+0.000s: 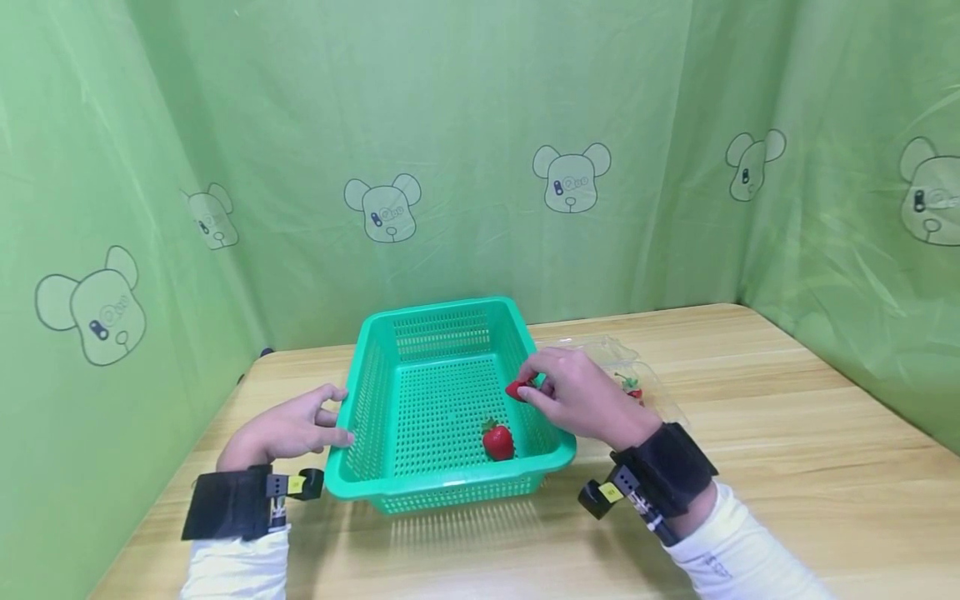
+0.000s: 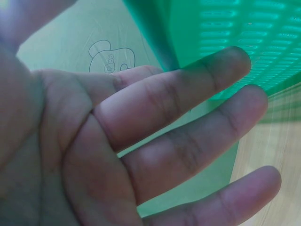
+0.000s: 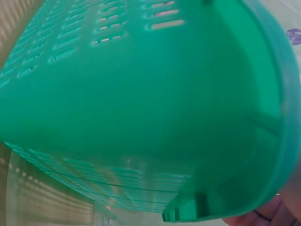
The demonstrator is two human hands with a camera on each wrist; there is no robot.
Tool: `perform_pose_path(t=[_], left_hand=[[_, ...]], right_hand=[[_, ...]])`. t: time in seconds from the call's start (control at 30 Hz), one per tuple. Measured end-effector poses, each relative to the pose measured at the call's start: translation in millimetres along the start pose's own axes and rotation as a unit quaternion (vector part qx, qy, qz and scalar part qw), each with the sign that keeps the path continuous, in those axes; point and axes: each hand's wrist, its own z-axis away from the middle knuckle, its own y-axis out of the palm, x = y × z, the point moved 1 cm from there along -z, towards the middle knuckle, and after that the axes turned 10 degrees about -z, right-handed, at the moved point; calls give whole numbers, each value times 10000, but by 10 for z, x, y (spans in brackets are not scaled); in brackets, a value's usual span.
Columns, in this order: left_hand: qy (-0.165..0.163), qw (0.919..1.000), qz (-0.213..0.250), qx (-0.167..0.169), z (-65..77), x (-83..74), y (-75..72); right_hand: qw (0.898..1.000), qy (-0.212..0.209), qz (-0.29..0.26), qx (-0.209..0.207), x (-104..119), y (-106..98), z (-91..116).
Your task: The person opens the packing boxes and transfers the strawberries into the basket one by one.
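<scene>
A green plastic basket (image 1: 450, 483) with slotted walls stands on the wooden table. At its left side my left hand (image 1: 296, 421) touches the rim with thumb and fingertips; the left wrist view shows those fingers (image 2: 174, 155) nearly straight beside the wall. Over the right rim, my right hand (image 1: 581, 392) pinches a strawberry (image 1: 514, 389) between thumb and fingers, its tip pointing into the basket. Another strawberry (image 1: 498, 442) with green leaves lies on the basket floor, near the front right. The basket wall (image 3: 141, 108) hides most of the right hand in the right wrist view.
Behind my right hand, a clear plastic box (image 1: 663, 392) with strawberries (image 1: 632, 388) in it sits to the right of the basket, partly hidden. The wooden table (image 1: 780, 467) extends to the right. Green curtains (image 1: 465, 100) with bear-head drawings hang behind and at both sides.
</scene>
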Motion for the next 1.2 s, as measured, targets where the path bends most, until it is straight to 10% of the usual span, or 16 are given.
perform_pose_path(t=[1.2], left_hand=[[29,9999,113,36,-8,-10,-12]], right_hand=[[9987,491,-104,-123,-54,-83,3]])
